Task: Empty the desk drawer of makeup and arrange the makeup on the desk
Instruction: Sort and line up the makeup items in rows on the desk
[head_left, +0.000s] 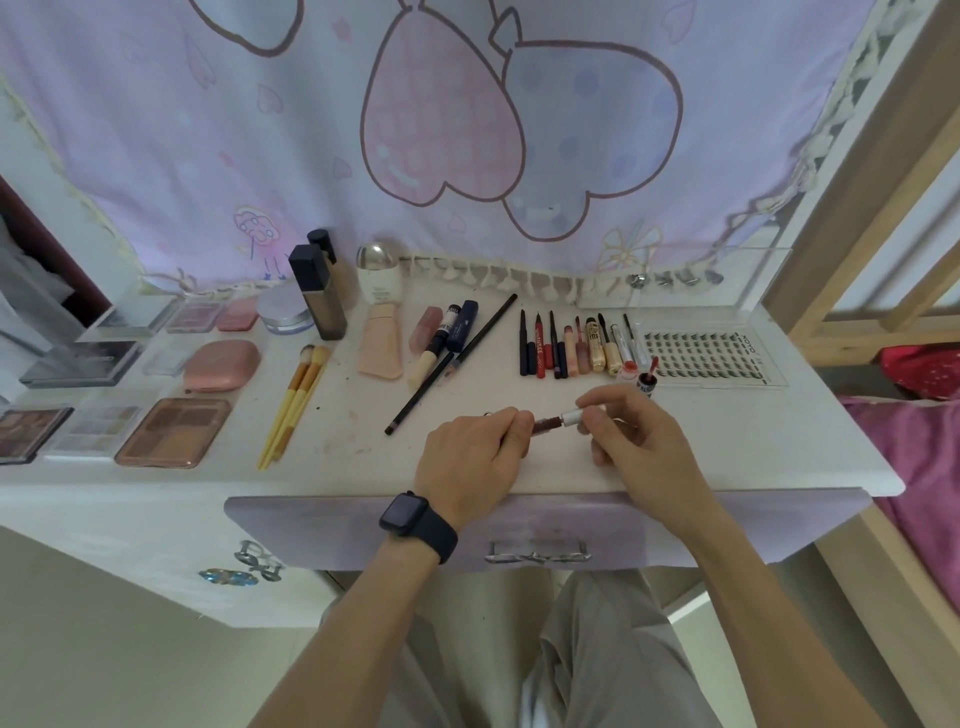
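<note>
At six o'clock on the desk (363, 457), the left grip (470, 462) clasps a dark red lip tube (548, 422) and the right grip (631, 441) pinches its white cap (571, 417), while the lettering on the lash tray (701, 358) at two o'clock is unreadable.

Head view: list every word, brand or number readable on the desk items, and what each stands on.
"OYOY", roughly, sideways on the clear plastic tray of false lashes.
Red liner pen: white lettering, too blurred to read.
Navy blue tube: white print, too small.
Gold tube: dark print, unreadable.
</note>
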